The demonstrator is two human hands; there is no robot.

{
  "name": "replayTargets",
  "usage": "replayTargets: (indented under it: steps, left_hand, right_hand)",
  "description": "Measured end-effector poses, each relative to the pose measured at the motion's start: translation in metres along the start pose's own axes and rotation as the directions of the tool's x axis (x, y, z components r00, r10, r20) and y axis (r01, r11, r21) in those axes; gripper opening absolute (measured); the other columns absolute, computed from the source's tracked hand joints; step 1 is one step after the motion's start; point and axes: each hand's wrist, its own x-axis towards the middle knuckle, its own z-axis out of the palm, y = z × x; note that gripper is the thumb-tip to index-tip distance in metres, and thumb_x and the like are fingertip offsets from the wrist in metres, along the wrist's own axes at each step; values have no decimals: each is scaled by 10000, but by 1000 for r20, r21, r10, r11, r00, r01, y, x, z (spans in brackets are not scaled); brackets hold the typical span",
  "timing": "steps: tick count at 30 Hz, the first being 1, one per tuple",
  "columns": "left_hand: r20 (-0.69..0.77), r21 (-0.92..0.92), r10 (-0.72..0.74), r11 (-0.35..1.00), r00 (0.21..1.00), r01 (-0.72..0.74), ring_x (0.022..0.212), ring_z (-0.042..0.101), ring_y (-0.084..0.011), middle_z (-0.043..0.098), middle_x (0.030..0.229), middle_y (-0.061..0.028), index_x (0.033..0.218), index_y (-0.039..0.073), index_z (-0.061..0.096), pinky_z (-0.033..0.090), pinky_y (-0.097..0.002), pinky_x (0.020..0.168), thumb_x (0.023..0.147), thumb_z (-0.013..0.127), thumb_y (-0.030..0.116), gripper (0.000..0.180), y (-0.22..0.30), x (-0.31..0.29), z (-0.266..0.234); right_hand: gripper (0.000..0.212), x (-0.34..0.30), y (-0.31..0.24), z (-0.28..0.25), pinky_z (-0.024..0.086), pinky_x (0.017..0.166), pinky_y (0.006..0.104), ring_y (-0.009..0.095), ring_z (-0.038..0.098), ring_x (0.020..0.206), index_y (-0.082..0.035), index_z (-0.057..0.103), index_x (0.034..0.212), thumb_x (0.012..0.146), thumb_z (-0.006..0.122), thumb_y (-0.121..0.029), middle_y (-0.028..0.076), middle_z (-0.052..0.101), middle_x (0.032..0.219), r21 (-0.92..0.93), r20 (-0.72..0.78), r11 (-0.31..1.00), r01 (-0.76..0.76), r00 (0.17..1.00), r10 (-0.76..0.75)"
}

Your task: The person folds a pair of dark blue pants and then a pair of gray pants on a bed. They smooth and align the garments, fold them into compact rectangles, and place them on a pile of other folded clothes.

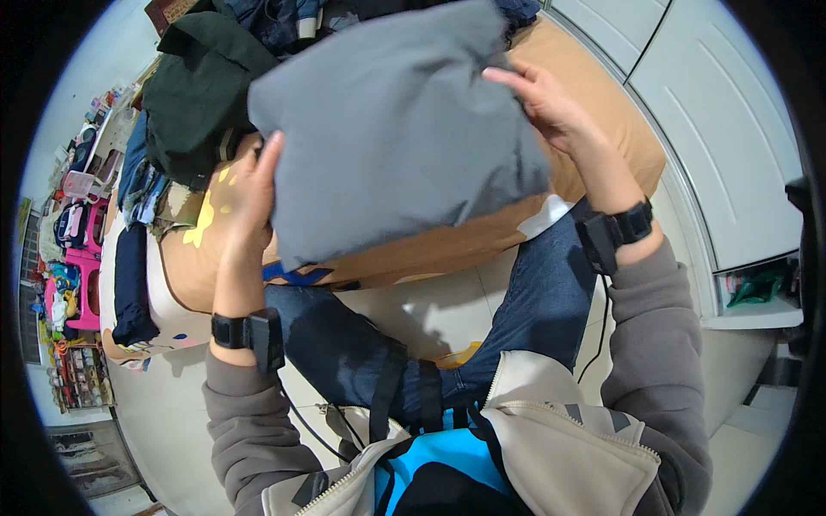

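A folded piece of smooth grey cloth (pixel 396 129) is held up in front of me, over the bed. Whether it is a garment, I cannot tell. My left hand (pixel 252 185) grips its left edge, thumb on the front face and the other fingers mostly hidden behind. At the upper right edge, my right hand (pixel 546 103) holds it the same way, with the thumb lying across the front. The cloth's lower edge hangs slightly slanted, with a few creases near the right corner.
Beneath is a bed with a tan patterned cover (pixel 602 95). A dark green garment (pixel 194 99), folded jeans (pixel 138 172) and a rolled navy garment (pixel 133 284) lie on its left; more dark clothes (pixel 258 21) lie behind. White cabinet doors (pixel 723 129) stand right, pink stools (pixel 86 288) far left.
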Motion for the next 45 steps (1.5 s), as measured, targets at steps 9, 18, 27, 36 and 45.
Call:
replayTargets:
  steps: [9, 18, 27, 36, 45]
  left_hand:
    - [-280, -99, -56, 995, 959, 29, 1031, 556, -153, 601, 1117, -94, 1209, -12, 553, 442, -286, 906, 950, 625, 314, 422, -58, -51, -3]
    - [-314, 0, 237, 968, 920, -249, 898, 558, -94, 648, 955, -36, 1052, -24, 635, 443, -239, 826, 985, 593, 220, 257, -58, -67, 30]
    - [-358, -357, 40, 918, 933, -176, 900, 578, -79, 674, 998, -40, 1119, -9, 656, 460, -231, 811, 990, 586, 279, 323, -72, -48, 20]
    - [-84, -92, -84, 993, 993, 76, 1014, 591, -135, 583, 1212, -82, 1375, 24, 469, 490, -231, 797, 980, 588, 313, 504, -62, -73, -11]
    - [-1, -351, -75, 934, 997, 70, 1059, 574, -131, 590, 1222, -82, 1343, -1, 477, 465, -273, 924, 957, 630, 231, 476, -58, -79, 4]
  right_hand:
    - [96, -107, 44, 37, 450, 581, 183, 58, 552, 685, 3, 609, 1009, 914, 619, 3, 21, 572, 866, -167, -461, 905, 390, 781, -422]
    - [194, -96, 75, 60, 453, 517, 176, 49, 560, 625, 53, 612, 1030, 862, 693, 0, 43, 589, 936, 7, -441, 988, 157, 887, -137]
    - [111, -99, 56, 23, 394, 457, 179, 86, 567, 543, 4, 576, 1027, 951, 606, -71, 43, 611, 797, 476, -162, 866, 156, 983, -89]
    - [207, -118, 74, 22, 480, 540, 195, 115, 647, 645, 4, 541, 1027, 870, 675, -4, 76, 658, 785, 141, -206, 988, -58, 975, 87]
    - [271, -110, 86, 38, 547, 749, 259, 153, 673, 855, 28, 588, 1078, 827, 630, 118, 113, 689, 945, 234, -273, 971, 52, 962, 14]
